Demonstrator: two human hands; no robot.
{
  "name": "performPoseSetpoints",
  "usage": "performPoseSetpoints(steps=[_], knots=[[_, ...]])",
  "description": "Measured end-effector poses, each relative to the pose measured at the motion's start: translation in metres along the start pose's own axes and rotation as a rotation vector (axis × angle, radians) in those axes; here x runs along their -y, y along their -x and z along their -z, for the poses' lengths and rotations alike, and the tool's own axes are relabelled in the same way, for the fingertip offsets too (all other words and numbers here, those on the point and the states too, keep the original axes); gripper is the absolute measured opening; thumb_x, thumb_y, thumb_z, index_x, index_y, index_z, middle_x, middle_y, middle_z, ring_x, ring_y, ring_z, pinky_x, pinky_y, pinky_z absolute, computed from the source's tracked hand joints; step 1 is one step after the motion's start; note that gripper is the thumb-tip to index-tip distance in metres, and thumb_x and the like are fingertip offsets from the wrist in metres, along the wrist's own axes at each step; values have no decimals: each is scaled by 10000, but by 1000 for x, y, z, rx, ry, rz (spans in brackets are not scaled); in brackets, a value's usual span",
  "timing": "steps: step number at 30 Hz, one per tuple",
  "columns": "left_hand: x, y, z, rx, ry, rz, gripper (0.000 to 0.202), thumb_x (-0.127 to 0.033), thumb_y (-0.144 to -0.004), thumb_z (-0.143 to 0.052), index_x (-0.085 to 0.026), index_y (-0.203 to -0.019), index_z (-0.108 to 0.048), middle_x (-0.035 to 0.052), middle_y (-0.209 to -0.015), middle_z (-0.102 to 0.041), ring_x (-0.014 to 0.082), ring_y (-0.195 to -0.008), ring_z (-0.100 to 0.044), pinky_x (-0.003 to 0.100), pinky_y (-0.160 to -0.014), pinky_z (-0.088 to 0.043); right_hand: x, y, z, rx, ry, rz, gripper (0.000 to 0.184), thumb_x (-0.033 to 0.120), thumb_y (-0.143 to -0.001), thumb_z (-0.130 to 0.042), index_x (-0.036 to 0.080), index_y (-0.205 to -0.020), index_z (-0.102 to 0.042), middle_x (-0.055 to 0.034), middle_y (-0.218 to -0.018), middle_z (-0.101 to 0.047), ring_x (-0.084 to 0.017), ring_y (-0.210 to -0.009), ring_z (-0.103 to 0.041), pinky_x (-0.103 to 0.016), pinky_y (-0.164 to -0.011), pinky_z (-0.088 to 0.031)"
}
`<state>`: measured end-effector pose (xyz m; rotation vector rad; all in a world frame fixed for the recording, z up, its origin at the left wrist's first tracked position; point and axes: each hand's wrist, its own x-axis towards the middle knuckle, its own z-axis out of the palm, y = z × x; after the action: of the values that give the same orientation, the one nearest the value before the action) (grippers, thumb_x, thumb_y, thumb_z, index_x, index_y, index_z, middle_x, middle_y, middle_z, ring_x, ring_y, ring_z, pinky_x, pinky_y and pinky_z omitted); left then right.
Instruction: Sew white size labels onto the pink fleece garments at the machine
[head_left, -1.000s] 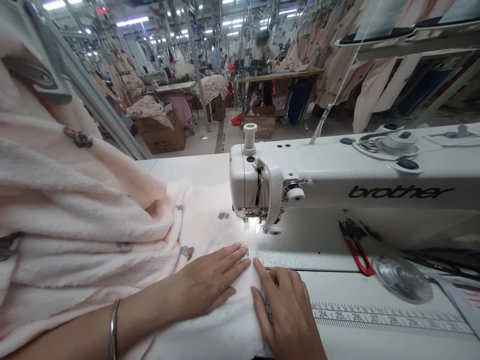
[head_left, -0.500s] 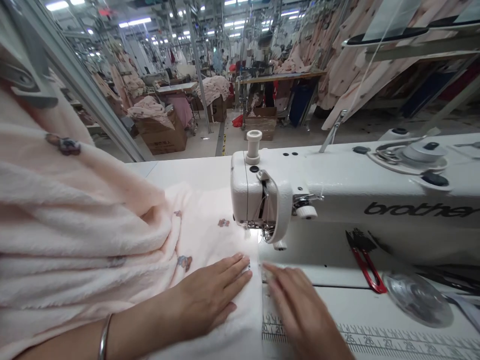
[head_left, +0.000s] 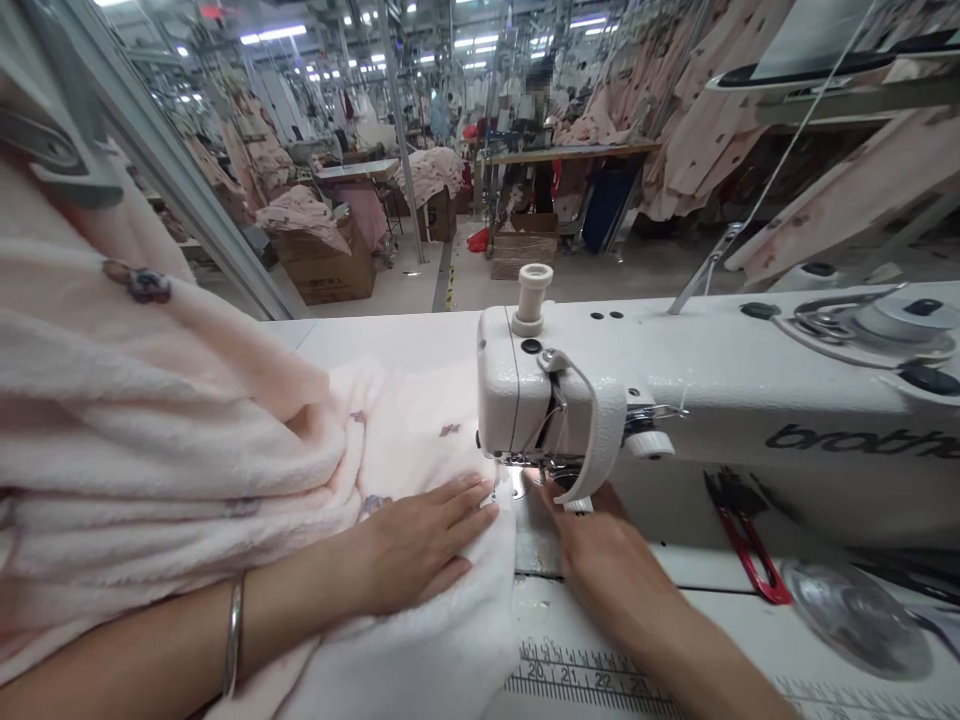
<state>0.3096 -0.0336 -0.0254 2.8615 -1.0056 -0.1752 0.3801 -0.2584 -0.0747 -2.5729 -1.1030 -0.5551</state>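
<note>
Pale pink plush fabric (head_left: 247, 540) with small printed figures spreads over the left side and runs up to the needle area of a white sewing machine (head_left: 555, 390). My left hand (head_left: 427, 540) lies flat on the fabric, fingers stretched toward the presser foot. A metal bangle (head_left: 234, 635) circles that wrist. My right hand (head_left: 600, 540) reaches in beside the needle, its fingertips partly hidden behind the machine head's white guard. Whether those fingers pinch anything cannot be seen.
Red-handled thread snips (head_left: 750, 550) and a round clear dish (head_left: 862, 620) lie right of my right arm. A printed ruler scale (head_left: 570, 675) runs along the table's front. A metal post (head_left: 187, 170) rises at left. Cardboard boxes (head_left: 326, 270) stand beyond the table.
My right hand has moved forward from the fabric's edge to beside the needle. My left hand stays flat on the fabric. The view has shifted slightly, putting the machine farther right.
</note>
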Motion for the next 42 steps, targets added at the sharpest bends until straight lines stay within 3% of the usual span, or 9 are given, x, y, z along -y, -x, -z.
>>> performPoseSetpoints(steps=[3,5,10,30,42], knots=[[-1,1,-1,-19,14,-1,512,-269,-937,-413,-34,-1385,-339,207,-1444,-362,291,-1387,-271,417,-1103,-356,24,22,6,62,-43,27,628,-64,-754,-290,151,-1311,-483,-94,-1265,-535,-230,-1178,-457,-383,-956,-401],[-2,1,-2,-21,26,3,519,-266,-932,-422,-37,-1389,-334,206,-1438,-371,289,-1384,-279,414,-1099,-364,31,28,5,68,-59,47,632,-61,-763,-290,123,-1349,-436,-116,-1310,-487,-250,-1214,-412,-407,-977,-377],[-1,2,-2,-22,30,6,512,-265,-932,-423,-48,-1388,-338,198,-1449,-357,284,-1391,-264,406,-1114,-342,34,26,-5,-7,-69,10,592,-65,-775,-266,125,-1279,-511,-123,-1234,-534,-258,-1167,-437,-426,-944,-370],[-1,6,-7,-66,67,37,481,-267,-932,-428,-105,-1378,-347,172,-1447,-373,272,-1379,-297,413,-1108,-353,40,32,-15,-107,-153,-48,552,-55,-823,-199,96,-1241,-527,-135,-1243,-537,-261,-1229,-409,-465,-1015,-318],[-1,2,-3,-16,31,37,504,-271,-934,-420,-68,-1388,-337,186,-1461,-343,284,-1384,-282,405,-1101,-367,38,23,-12,-40,-64,-33,573,-59,-777,-276,141,-1244,-541,-117,-1203,-554,-257,-1146,-449,-433,-955,-339]])
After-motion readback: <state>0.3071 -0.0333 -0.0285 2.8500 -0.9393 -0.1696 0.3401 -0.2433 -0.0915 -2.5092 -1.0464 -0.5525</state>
